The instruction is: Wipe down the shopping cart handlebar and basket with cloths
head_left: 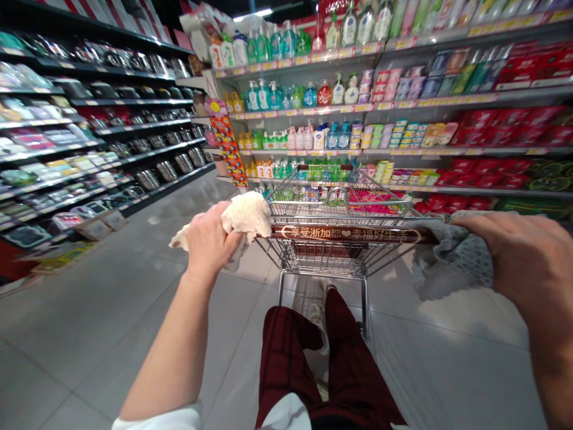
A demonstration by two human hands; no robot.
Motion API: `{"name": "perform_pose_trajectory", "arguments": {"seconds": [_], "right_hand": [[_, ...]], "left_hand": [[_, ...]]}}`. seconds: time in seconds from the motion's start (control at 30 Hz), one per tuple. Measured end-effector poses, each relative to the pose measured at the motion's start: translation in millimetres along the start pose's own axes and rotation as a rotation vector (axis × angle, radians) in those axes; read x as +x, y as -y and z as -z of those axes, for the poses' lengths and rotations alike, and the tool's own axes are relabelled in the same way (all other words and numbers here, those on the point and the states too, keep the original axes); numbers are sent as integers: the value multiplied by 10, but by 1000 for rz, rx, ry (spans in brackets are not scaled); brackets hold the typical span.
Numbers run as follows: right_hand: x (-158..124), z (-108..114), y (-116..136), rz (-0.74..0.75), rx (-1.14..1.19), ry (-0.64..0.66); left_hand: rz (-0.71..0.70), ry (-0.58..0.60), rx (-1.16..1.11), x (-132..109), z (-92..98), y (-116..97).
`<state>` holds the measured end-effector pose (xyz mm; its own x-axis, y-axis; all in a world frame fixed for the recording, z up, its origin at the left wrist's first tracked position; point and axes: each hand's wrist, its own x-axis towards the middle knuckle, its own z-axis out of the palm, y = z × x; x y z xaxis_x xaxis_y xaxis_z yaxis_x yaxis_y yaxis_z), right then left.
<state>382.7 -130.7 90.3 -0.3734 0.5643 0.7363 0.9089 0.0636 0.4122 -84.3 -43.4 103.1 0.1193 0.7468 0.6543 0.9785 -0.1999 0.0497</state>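
A metal shopping cart (322, 212) stands in front of me, its brown handle bar (349, 234) printed with pale lettering and a heart. Around the bar's left end my left hand (209, 239) is closed, with a cream-coloured cloth (247, 214) bunched between fingers and bar. My right hand (523, 254) is closed at the other end, over a grey textured cloth (456, 257) that hangs below the bar. The fingertips of my right hand are mostly hidden. Low in the cart's basket, on its right side, shows something bright pink (380, 202).
Ahead, a shelf unit (286, 114) holds pump bottles, tubs and red packages. Dark shelves (147, 128) on the left carry metal pots and folded goods. Boxes (101, 226) stand low by the left shelves. Grey tiled floor (134, 334) lies around my legs and the cart.
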Motion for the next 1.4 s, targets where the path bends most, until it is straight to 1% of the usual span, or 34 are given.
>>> {"name": "perform_pose_trajectory", "arguments": {"seconds": [0.33, 0.57, 0.67, 0.8, 0.93, 1.0, 1.07, 1.2, 1.4], "right_hand": [[16, -37, 23, -18, -7, -51], [62, -151, -9, 0, -38, -95], [88, -190, -3, -32, -28, -53], [126, -197, 48, -121, -20, 13], [163, -177, 110, -203, -20, 141], [181, -195, 114, -222, -3, 174], [194, -245, 97, -221, 2, 136], [203, -367, 54, -202, -68, 61], [238, -419, 78, -203, -102, 52]], "left_hand": [[-8, -48, -8, 7, -63, 36], [4, -37, -19, 99, -108, 21], [6, -33, -14, 150, -149, 25], [12, -22, -15, 225, -213, 34], [18, -25, -9, 291, -269, 27], [26, -25, -9, 320, -292, 16], [31, -22, -13, 348, -315, 6], [35, -30, -33, 403, -373, 11], [35, -25, -15, 464, -451, 43]]}}
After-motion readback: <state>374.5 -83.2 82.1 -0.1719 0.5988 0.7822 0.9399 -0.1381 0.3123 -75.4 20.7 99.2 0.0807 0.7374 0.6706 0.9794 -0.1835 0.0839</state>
